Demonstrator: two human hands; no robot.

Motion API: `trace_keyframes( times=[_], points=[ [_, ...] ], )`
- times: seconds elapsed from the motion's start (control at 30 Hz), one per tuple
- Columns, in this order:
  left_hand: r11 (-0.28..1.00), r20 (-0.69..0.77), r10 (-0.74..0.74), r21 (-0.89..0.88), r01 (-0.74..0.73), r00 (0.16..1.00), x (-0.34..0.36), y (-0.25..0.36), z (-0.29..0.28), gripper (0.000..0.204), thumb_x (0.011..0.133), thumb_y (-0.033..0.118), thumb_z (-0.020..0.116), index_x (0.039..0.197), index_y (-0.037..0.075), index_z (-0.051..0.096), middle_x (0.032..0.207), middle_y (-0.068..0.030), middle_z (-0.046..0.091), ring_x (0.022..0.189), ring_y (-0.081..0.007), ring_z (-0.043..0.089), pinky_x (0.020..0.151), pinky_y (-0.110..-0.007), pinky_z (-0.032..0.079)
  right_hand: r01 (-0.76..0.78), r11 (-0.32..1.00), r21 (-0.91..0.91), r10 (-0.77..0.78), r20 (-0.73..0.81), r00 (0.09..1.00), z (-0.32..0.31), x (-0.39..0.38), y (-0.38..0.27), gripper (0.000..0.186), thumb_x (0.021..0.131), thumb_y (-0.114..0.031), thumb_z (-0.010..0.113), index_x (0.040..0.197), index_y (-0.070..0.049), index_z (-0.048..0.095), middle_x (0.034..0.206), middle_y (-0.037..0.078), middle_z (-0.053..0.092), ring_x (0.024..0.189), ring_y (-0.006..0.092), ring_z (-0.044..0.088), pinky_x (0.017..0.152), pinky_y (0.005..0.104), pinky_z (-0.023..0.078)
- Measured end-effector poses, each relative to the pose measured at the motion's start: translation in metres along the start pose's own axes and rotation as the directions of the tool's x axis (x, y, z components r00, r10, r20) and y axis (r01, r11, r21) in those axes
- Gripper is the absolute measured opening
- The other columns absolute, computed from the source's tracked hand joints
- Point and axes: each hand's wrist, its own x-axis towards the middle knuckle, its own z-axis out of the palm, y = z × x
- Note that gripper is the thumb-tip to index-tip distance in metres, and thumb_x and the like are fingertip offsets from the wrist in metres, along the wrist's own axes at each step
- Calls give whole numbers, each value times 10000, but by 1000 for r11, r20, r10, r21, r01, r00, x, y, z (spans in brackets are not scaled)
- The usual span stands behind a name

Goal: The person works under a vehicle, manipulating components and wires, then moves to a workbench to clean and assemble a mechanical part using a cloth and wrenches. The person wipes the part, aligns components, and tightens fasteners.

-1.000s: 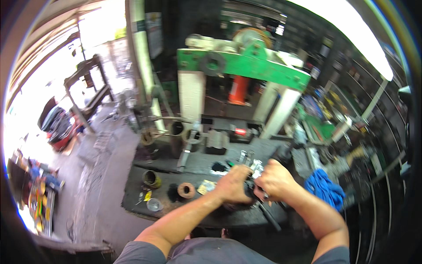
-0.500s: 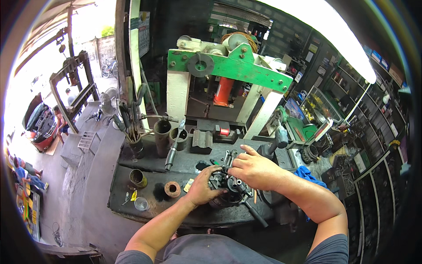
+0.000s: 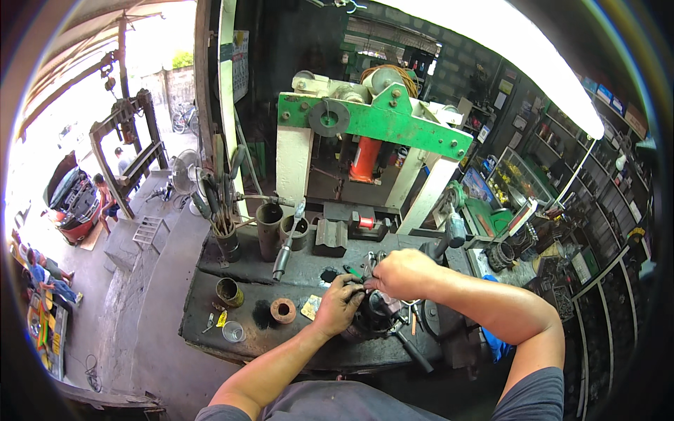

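A person leans over a dark, oil-stained steel workbench point(image 3: 281, 340) in a cluttered workshop, seen from above. Both bare forearms reach in from the lower edge and meet over a dark round metal part point(image 3: 371, 317) standing on the bench.

The left hand point(image 3: 338, 306) cups the left side of that part, fingers curled against it and pressed together. The right hand point(image 3: 397, 272) sits just above and behind the left fingertips, closed in a loose fist over the top of the part; whether its fingers pinch a small piece there cannot be told, as the knuckles hide it. The part sits directly under the right fingers and against the left palm.

Just left of the left fingers lie a small pale card point(image 3: 310, 306) and a rusty ring-shaped bushing point(image 3: 283, 310). Further left stand a brass-coloured can point(image 3: 229, 292) and a small clear cup point(image 3: 232, 331). Beyond the fingers, away from the person, stand two dark steel tubes point(image 3: 269, 231) and a leaning steel rod point(image 3: 288, 242). Behind them rises a green and white hydraulic press frame point(image 3: 372, 123). A dark tool handle point(image 3: 411, 351) juts toward the person, below the right wrist.
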Motion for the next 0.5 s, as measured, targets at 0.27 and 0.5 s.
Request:
trace_keyframes(
  times=[0.27, 0.5],
  points=[
    [997, 45, -31, -64, 34, 999, -1, -6, 7, 230, 992, 111, 812, 1204, 28, 782, 1150, -173, 743, 1088, -374, 727, 968, -452, 586, 210, 859, -467, -427, -427, 797, -26, -23, 8, 332, 984, -282, 692, 1244, -100, 788, 1123, 184, 812, 1054, 416, 811, 1043, 539, 586],
    [993, -44, 1, -118, -6, 999, -3, 0, 7, 338, 1001, 188, 827, 1296, 48, 744, 1307, -171, 700, 1271, -383, 684, 1092, -447, 560, -34, 977, -212, 40, 24, 999, 10, 6, 8, 379, 1041, -442, 651, 1075, -113, 836, 845, 157, 778, 954, 389, 800, 967, 571, 597]
  ],
)
